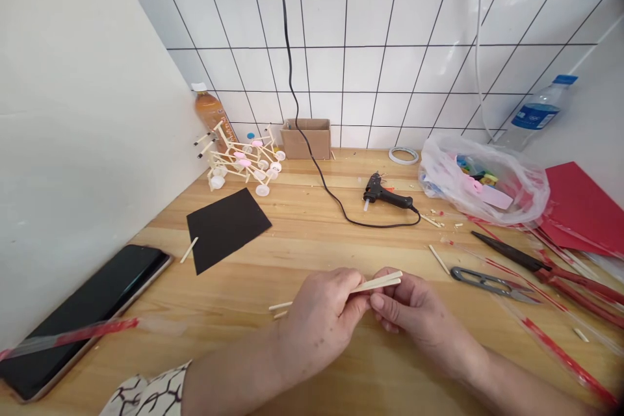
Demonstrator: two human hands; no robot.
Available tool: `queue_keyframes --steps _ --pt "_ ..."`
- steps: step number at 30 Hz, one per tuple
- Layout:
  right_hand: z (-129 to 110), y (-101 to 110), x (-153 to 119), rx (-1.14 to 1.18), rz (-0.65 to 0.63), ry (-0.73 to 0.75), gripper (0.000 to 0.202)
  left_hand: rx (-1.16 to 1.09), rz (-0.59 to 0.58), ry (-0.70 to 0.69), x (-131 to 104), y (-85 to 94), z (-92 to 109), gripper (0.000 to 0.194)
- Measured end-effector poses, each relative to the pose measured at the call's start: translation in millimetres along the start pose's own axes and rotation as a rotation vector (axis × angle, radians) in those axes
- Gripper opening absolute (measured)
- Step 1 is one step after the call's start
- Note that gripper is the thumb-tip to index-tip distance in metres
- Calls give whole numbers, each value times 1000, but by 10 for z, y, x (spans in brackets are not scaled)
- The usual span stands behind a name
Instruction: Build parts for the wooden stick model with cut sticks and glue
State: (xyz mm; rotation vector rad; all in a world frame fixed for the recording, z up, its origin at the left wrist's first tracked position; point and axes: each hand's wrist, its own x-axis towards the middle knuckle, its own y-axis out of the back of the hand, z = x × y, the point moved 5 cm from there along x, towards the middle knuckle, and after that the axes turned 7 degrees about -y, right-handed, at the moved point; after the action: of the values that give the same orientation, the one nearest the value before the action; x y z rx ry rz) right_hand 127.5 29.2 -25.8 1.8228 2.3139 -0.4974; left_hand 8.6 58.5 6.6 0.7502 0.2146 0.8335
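My left hand (326, 312) is closed around a pair of thin, pale wooden sticks (377, 283). Their front ends poke out past the thumb, and the rear ends show behind the hand. Facing it, my right hand (414, 312) has its thumb and fingers drawn together, close to the left thumb and under the stick ends. What its fingertips pinch, if anything, is hidden. A loose short stick (439, 260) lies on the wooden table beyond the right hand, near grey thread snips (492, 284).
At the back stand a black glue gun (390, 195) with its cord, a cardboard box (307, 140), a tape roll (403, 155) and small stick-built wheeled frames (244, 162). Left are black card (229, 227) and a phone (88, 312); right, red-handled pliers (550, 273) and a plastic bag (439, 169).
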Motion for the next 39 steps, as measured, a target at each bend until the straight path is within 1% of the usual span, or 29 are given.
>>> queue_keyframes --steps 3,5,9,12,15,18,21,23,25,28,29,31,33,35,37,39 --pt "-37 -28 -6 -143 -7 9 34 1 -16 7 -4 7 11 15" --pt "-55 -33 -9 -211 12 11 36 5 -13 13 -8 13 16 14" --pt "-53 -29 -22 -234 30 -1 38 -16 4 16 -12 26 22 14" --pt "-16 -29 -33 -144 -11 -27 37 -75 20 30 -12 40 15 16" --pt "22 -32 -39 4 -71 -53 35 -189 2 76 -20 33 -2 15" --pt "43 -50 -43 163 -137 -86 35 -374 -35 116 -32 1 13 13" --pt "36 -84 -49 269 -205 -101 35 -621 -74 89 -32 -41 78 16" --pt "32 -83 -44 287 -183 -103 33 -690 -75 68 -29 -50 98 19" --pt "25 -57 -35 257 -100 -82 32 -603 -36 70 -26 -32 70 22" --pt "3 -17 -39 153 31 -16 32 -368 31 71 -28 13 17 24" --pt "-4 -10 -47 119 55 6 32 -317 36 68 -29 19 12 24" --pt "-8 -9 -69 75 67 34 32 -306 19 68 -30 12 18 25" --pt "-3 -14 -89 76 41 43 31 -407 -11 82 -31 -9 38 26" --pt "8 -24 -102 117 -12 38 30 -559 -43 106 -33 -35 60 25" --pt "20 -51 -104 188 -95 10 30 -690 -71 133 -37 -60 76 21" --pt "26 -91 -100 255 -183 -36 32 -770 -94 145 -40 -77 83 18"
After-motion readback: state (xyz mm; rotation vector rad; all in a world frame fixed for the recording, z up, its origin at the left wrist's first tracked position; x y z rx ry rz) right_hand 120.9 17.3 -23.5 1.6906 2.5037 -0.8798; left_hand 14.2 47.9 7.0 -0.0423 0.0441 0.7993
